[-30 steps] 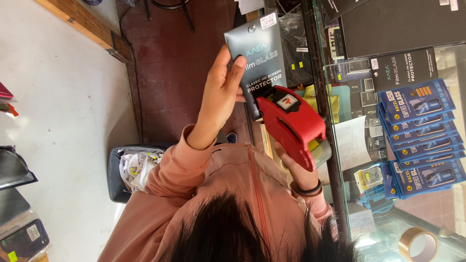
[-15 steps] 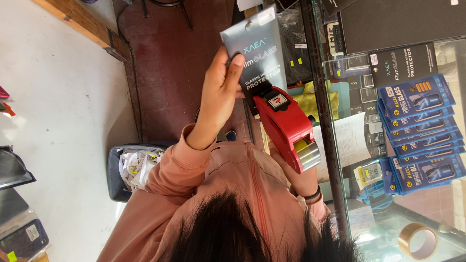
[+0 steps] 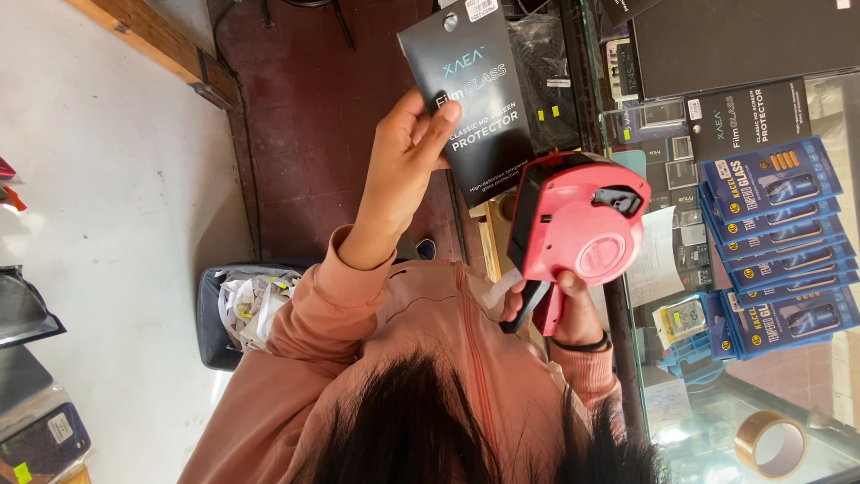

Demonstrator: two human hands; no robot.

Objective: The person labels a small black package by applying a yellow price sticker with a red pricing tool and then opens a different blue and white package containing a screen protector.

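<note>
My left hand is raised in front of me and pinches the lower edge of a flat dark grey retail package with a hang hole at its top. My right hand grips the handle of a red hand-held label gun. The gun's round side faces the camera, just below and to the right of the package, and its nose overlaps the package's lower corner. A strip of white backing paper trails from the gun near my right fingers. Both sleeves are pink.
A glass display counter runs along the right, with a stack of blue flat packages, dark boxes and a roll of brown tape. On the floor at the left stands a bin full of paper scraps.
The label gun has come off the face of the package and turned its round side toward the camera. My left hand still holds the package up.
</note>
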